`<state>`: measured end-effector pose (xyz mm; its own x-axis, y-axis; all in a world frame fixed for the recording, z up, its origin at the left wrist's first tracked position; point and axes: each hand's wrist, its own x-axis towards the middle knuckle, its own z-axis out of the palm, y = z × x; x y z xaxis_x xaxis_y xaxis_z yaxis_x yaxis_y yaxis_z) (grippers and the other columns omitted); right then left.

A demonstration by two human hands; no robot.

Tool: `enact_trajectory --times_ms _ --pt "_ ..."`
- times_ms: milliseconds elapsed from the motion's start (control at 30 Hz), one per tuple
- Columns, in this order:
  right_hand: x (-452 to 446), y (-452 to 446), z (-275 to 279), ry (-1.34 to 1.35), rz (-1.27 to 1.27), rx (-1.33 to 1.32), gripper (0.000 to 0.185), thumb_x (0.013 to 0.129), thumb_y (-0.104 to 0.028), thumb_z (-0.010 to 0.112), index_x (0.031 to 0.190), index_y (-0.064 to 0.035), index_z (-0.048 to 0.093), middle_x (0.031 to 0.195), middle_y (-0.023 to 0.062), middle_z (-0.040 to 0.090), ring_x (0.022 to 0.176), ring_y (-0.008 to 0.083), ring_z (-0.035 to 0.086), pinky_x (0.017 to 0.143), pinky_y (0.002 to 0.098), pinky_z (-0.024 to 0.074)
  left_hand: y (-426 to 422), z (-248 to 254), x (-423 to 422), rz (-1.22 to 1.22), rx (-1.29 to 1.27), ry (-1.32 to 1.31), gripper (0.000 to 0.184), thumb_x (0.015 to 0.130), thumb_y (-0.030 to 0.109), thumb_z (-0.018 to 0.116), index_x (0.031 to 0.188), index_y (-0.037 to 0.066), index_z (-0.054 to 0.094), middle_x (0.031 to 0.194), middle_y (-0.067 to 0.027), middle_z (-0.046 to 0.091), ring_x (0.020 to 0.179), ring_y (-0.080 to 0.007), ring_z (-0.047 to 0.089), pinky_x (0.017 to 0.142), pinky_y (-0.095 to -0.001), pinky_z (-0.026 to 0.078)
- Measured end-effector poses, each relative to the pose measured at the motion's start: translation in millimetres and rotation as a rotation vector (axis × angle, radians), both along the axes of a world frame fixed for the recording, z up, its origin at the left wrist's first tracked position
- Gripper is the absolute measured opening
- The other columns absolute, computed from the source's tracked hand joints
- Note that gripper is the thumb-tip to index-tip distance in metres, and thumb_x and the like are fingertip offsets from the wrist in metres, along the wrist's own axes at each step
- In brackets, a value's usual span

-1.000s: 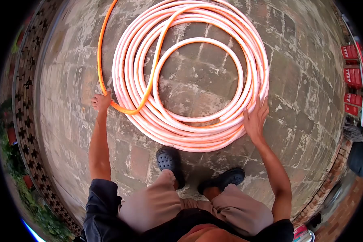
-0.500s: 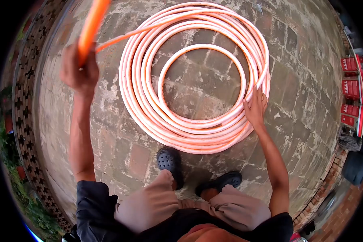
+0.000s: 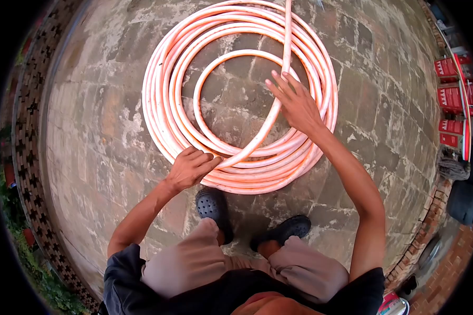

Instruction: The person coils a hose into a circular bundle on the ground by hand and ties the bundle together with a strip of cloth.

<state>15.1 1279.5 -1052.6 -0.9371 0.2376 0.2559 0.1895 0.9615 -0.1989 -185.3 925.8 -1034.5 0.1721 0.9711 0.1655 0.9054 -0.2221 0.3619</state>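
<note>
A thick pinkish-orange hose point(image 3: 153, 100) lies in a wide coil of several loops on the paving. One stretch of it runs from the top edge of the view down across the coil and curves toward the lower left. My left hand point(image 3: 190, 168) is closed around this stretch at the coil's lower left, its thumb along the hose. Over the coil's right side, my right hand point(image 3: 299, 107) has its fingers stretched and spread against the same stretch. Part of the hose is hidden beneath that hand.
My feet, in dark clogs point(image 3: 213, 210), stand just below the coil. Worn stone paving point(image 3: 100, 121) surrounds it. A pierced brick border point(image 3: 29, 121) with plants beyond runs along the left. Red boxes point(image 3: 452, 98) and a dark container point(image 3: 463, 202) sit at the right edge.
My left hand came down from the upper left to the coil's lower left with the hose. My right hand moved up and left, fingers now spread. The hose stretch now crosses the coil's middle.
</note>
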Motion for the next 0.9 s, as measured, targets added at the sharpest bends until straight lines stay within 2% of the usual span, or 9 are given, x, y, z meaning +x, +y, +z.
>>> enact_trajectory --times_ms 100,133,300,467,700,767,833,867,900 --pt "-7 27 -16 -0.113 0.174 0.063 0.055 0.081 0.0 0.074 0.133 -0.0172 0.07 0.148 0.0032 0.063 0.147 0.0284 0.049 0.125 0.0409 0.0404 -1 -15 4 -0.053 -0.091 0.038 0.043 0.09 0.015 0.066 0.133 0.01 0.066 0.109 -0.0034 0.066 0.096 -0.0213 0.064 0.096 -0.0412 0.047" --pt "-5 41 -24 -0.228 0.249 0.097 0.033 0.08 -0.005 0.077 0.111 -0.0131 0.073 0.122 0.0022 0.071 0.135 0.0262 0.057 0.124 0.0394 0.0407 -1 -19 2 -0.051 -0.122 0.031 0.042 0.092 0.014 0.064 0.134 0.01 0.065 0.11 -0.0036 0.065 0.101 -0.022 0.063 0.099 -0.0425 0.044" --pt "51 79 -10 -0.251 0.328 0.088 0.031 0.08 -0.013 0.078 0.11 -0.0121 0.07 0.112 0.0046 0.068 0.126 0.0252 0.06 0.121 0.0439 0.043 -14 -43 -17 0.044 -0.213 -0.01 0.043 0.093 0.016 0.063 0.136 0.011 0.064 0.107 -0.0042 0.063 0.098 -0.0238 0.062 0.1 -0.0435 0.044" --pt "131 104 -7 -0.17 0.207 0.128 0.035 0.081 -0.019 0.078 0.115 -0.011 0.07 0.112 0.0066 0.066 0.123 0.0284 0.062 0.115 0.0464 0.0465 -23 -48 -10 -0.14 -0.155 -0.021 0.049 0.09 0.013 0.063 0.139 0.013 0.062 0.11 -0.0032 0.063 0.1 -0.0234 0.061 0.099 -0.0413 0.043" --pt "194 11 -24 -0.158 0.184 0.013 0.03 0.082 -0.014 0.071 0.112 -0.012 0.07 0.102 0.0046 0.065 0.107 0.0255 0.064 0.102 0.0402 0.0524 -51 -73 -75 0.069 -0.359 0.074 0.04 0.093 0.01 0.059 0.133 0.013 0.061 0.118 -0.0083 0.058 0.119 -0.0299 0.054 0.108 -0.0501 0.037" --pt "196 -42 -19 -0.106 0.24 -0.02 0.033 0.08 -0.015 0.07 0.113 -0.0132 0.071 0.1 0.0027 0.065 0.103 0.0233 0.064 0.101 0.0387 0.0522 -51 -67 -69 0.116 -0.449 0.072 0.056 0.087 0.016 0.061 0.143 0.013 0.059 0.131 -0.015 0.054 0.13 -0.0358 0.048 0.113 -0.0541 0.033" --pt "199 -83 -17 -0.084 0.274 -0.027 0.035 0.079 -0.015 0.069 0.114 -0.0138 0.072 0.101 0.0022 0.065 0.102 0.0226 0.064 0.101 0.0383 0.0521 -25 -32 -35 0.226 -0.29 -0.108 0.082 0.078 0.025 0.064 0.157 0.012 0.05 0.144 -0.0221 0.048 0.135 -0.0416 0.044 0.116 -0.0574 0.03" --pt "202 -97 -27 -0.165 0.313 -0.063 0.035 0.08 -0.016 0.071 0.115 -0.014 0.072 0.103 0.0028 0.065 0.106 0.0233 0.063 0.102 0.0394 0.0517 -17 -36 -19 0.207 -0.303 -0.224 0.1 0.071 0.029 0.065 0.167 0.011 0.038 0.154 -0.0253 0.041 0.141 -0.0455 0.04 0.119 -0.0591 0.027" --pt "207 -104 -31 -0.246 0.353 -0.102 0.036 0.081 -0.016 0.073 0.116 -0.0143 0.073 0.105 0.0034 0.065 0.11 0.0239 0.063 0.102 0.0405 0.0513 -4 -34 5 0.181 -0.355 -0.214 0.1 0.073 0.028 0.065 0.167 0.011 0.036 0.16 -0.0259 0.038 0.148 -0.0459 0.036 0.123 -0.0594 0.026"
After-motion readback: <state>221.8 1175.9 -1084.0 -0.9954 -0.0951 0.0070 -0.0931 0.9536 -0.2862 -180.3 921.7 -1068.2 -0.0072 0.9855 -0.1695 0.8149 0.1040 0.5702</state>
